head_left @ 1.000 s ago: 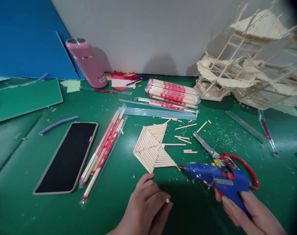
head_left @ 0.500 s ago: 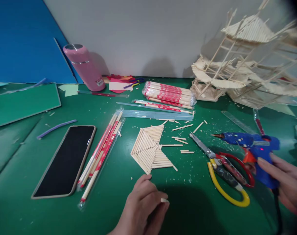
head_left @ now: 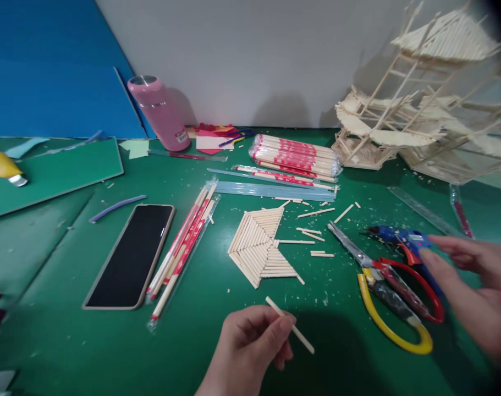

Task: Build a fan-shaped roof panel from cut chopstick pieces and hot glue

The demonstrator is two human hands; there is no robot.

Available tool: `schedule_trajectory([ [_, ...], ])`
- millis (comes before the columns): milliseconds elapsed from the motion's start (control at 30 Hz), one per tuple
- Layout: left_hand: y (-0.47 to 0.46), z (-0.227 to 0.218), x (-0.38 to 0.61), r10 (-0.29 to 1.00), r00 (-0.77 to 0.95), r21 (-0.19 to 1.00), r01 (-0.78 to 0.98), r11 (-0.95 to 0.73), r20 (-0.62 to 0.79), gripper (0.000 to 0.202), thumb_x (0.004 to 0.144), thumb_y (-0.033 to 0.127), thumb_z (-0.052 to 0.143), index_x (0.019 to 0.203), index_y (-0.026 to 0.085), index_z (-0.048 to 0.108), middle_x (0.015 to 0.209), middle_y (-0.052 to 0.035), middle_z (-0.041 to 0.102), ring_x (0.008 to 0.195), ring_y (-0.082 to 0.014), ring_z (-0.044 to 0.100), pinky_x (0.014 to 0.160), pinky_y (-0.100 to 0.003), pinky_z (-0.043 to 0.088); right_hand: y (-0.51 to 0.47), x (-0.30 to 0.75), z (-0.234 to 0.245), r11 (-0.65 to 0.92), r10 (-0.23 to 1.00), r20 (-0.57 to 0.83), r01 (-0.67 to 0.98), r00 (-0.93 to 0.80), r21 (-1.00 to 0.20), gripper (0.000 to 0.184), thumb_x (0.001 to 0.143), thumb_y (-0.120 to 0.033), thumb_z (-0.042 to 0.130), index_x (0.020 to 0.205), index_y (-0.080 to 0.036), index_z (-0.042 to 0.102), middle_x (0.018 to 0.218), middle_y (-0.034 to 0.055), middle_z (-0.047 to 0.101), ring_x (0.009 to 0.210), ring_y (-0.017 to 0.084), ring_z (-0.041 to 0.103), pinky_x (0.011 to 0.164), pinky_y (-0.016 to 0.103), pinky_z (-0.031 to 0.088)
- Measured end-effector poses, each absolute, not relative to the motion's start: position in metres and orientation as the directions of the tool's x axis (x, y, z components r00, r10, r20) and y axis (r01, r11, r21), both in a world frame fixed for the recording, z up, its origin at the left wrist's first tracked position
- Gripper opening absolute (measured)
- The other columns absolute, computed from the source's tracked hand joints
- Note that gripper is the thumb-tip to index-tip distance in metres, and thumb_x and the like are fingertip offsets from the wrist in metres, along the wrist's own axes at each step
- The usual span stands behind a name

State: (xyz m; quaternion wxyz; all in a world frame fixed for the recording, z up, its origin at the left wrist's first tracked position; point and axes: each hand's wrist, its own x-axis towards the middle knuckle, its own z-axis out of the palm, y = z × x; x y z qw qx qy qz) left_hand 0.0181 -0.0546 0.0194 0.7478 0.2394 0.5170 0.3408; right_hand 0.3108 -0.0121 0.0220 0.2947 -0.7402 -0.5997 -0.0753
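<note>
My left hand pinches a short wooden stick between thumb and fingertips, above the front of the green table. Beyond it lies a flat fan-like panel of wooden sticks, with a wedge-shaped gap on its right side. At the right, my right hand is beside a blue glue gun that lies on the table. Its thumb and fingers are apart, with the thumb overlapping the gun's handle in view. Scissors with red and yellow handles rest just left of the gun.
Loose cut sticks lie right of the panel. Packaged chopsticks and a phone are on the left. Behind stand a pink bottle, a chopstick bundle and a stick-built tower model. A yellow cutter lies far left.
My right hand has lowered the glue gun to the table and loosened its fingers. My left hand has turned, bringing the stick into full view. The camera view has shifted left.
</note>
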Motion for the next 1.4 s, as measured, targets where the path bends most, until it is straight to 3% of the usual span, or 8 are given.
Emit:
schedule_trajectory([
  [167,-0.048,0.013,0.028,0.745,0.155,0.662,-0.368,0.653,-0.649,0.03,0.064,0.039,0.071,0.059,0.011,0.061,0.047,0.0028,0.051,0.046,-0.0052,0.042,0.047,-0.018,0.031,-0.03,0.203,0.042,0.554,0.832,0.336,0.681,-0.441,-0.479,0.014,0.077,-0.02,0.058,0.09,-0.025,0.06,0.074,0.0022,0.059,0.065,0.013,0.056,0.055,0.024,0.044],
  [533,-0.044,0.016,0.027,0.731,0.114,0.61,-0.473,0.635,-0.673,0.033,0.061,0.039,0.074,0.055,0.012,0.057,0.047,0.0035,0.05,0.048,-0.005,0.042,0.048,-0.017,0.032,-0.038,0.181,0.012,0.514,0.856,0.394,0.631,-0.334,-0.581,0.007,0.078,-0.016,0.058,0.084,-0.019,0.06,0.071,0.001,0.064,0.062,0.012,0.059,0.057,0.023,0.047],
  [700,-0.056,0.013,0.018,0.73,0.207,0.67,-0.293,0.682,-0.652,0.031,0.067,0.042,0.068,0.073,0.013,0.065,0.049,0.0018,0.053,0.044,-0.0057,0.044,0.043,-0.017,0.033,-0.028,0.194,0.011,0.469,0.883,0.341,0.642,-0.323,-0.606,0.006,0.08,-0.016,0.057,0.082,-0.02,0.061,0.071,-0.0008,0.066,0.064,0.01,0.061,0.06,0.02,0.048],
  [767,-0.061,0.015,0.006,0.815,0.203,0.817,-0.099,0.568,-0.542,0.023,0.075,0.037,0.061,0.076,0.015,0.065,0.052,0.0004,0.056,0.046,-0.0077,0.048,0.044,-0.018,0.037,-0.025,0.2,0.009,0.463,0.886,0.307,0.672,-0.347,-0.577,0.007,0.081,-0.017,0.056,0.083,-0.021,0.061,0.074,-0.0009,0.066,0.066,0.011,0.061,0.061,0.021,0.048],
  [867,-0.057,0.021,-0.013,0.959,0.254,0.962,0.266,0.056,-0.126,0.008,0.078,0.019,0.057,0.079,0.018,0.064,0.063,-0.0009,0.061,0.054,-0.0096,0.054,0.048,-0.019,0.041,-0.021,0.204,0.004,0.454,0.89,0.253,0.694,-0.379,-0.558,0.008,0.083,-0.02,0.054,0.086,-0.022,0.062,0.076,-0.0004,0.066,0.068,0.012,0.061,0.062,0.023,0.048],
  [933,-0.047,0.023,-0.022,0.951,0.266,0.878,0.404,-0.256,0.155,0.014,0.078,0.01,0.054,0.083,0.018,0.063,0.066,-0.0006,0.061,0.058,-0.0104,0.055,0.053,-0.02,0.044,-0.02,0.204,0.003,0.453,0.89,0.232,0.693,-0.393,-0.561,0.009,0.084,-0.022,0.053,0.087,-0.022,0.062,0.077,0.0001,0.066,0.069,0.012,0.061,0.062,0.024,0.048],
  [1033,-0.028,0.02,-0.029,0.918,0.25,0.701,0.594,-0.396,0.307,0.013,0.077,0.01,0.053,0.085,0.018,0.062,0.074,-0.0028,0.061,0.066,-0.0136,0.056,0.058,-0.025,0.047,-0.019,0.201,0.0,0.459,0.886,0.235,0.678,-0.401,-0.574,0.011,0.085,-0.022,0.052,0.088,-0.022,0.062,0.077,0.0011,0.066,0.069,0.013,0.062,0.061,0.024,0.048],
  [1400,-0.013,0.004,-0.025,0.916,0.337,0.5,0.767,-0.401,0.219,0.017,0.076,0.016,0.058,0.092,0.018,0.057,0.089,-0.0065,0.056,0.083,-0.0219,0.049,0.071,-0.039,0.043,-0.017,0.197,-0.001,0.456,0.885,0.235,0.648,-0.401,-0.611,0.012,0.084,-0.018,0.051,0.09,-0.021,0.062,0.078,0.0028,0.066,0.07,0.013,0.06,0.063,0.025,0.048],
])
